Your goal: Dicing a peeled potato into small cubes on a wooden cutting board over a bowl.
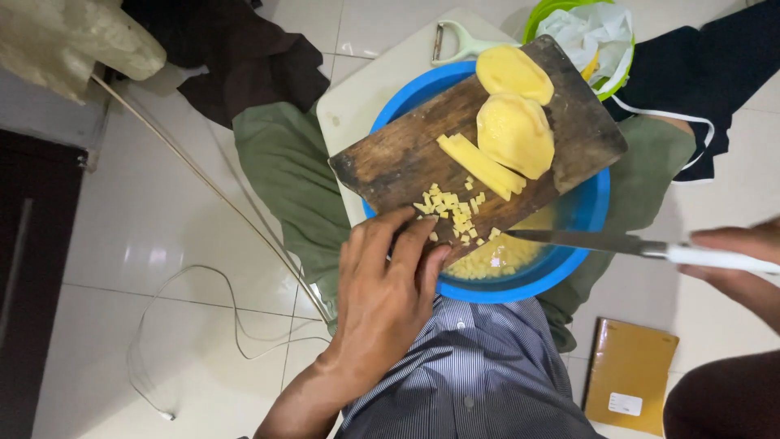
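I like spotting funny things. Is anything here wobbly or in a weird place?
Yes. The wooden cutting board is not on a table: it lies tilted across the rim of a blue bowl over the person's lap. The left hand rests at the board's near edge beside the potato cubes, and the right hand holds a knife.

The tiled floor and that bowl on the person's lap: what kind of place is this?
Probably a home, with food being cut while seated on the floor rather than at a counter. The white tiled floor, a wooden cutting board laid across a blue bowl and a peeler point to informal household cooking.
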